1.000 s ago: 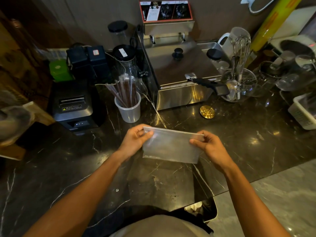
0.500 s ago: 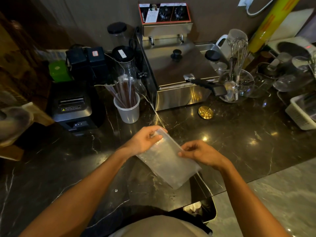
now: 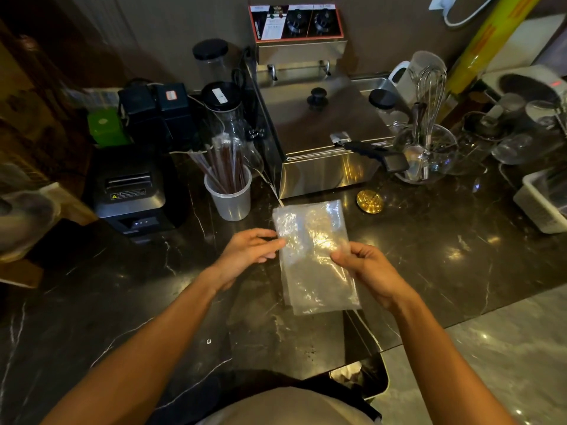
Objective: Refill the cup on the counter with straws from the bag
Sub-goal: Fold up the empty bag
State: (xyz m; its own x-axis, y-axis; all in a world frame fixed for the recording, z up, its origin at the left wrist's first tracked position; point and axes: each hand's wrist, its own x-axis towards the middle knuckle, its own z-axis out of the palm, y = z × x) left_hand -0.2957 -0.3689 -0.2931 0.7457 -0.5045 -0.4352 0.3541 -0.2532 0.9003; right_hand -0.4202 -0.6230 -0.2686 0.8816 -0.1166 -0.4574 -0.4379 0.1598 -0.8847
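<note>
Change: since half a second ago the bag has swung from a slant to nearly lengthwise, its far end now pointing toward the cup.
Receipt printer (image 3: 135, 191): black, boxy, matte, at the left of the surface (image 3: 460, 240).
Cup (image 3: 229, 196): translucent plastic, tapered, upright just right of the printer; it holds a fan of brown straws (image 3: 225, 167) in clear wrappers.
Left hand (image 3: 245, 256): fingers (image 3: 270, 245) loosely extended, slightly apart, tips touching the bag's left edge.
Bag (image 3: 313, 256): clear crinkled plastic, flat and rectangular, glossy with glare, between both hands just above or on the surface, near the cup; no straws are discernible inside it.
Right hand (image 3: 368, 268): thumb and fingers pinched together on the bag's right edge.
Fryer (image 3: 319, 142): stainless steel box with a black lid knob, behind the bag.
Brass disc (image 3: 369, 201): round, shiny, right of the bag's far end.
Surface: dark polished marble with pale veins.
</note>
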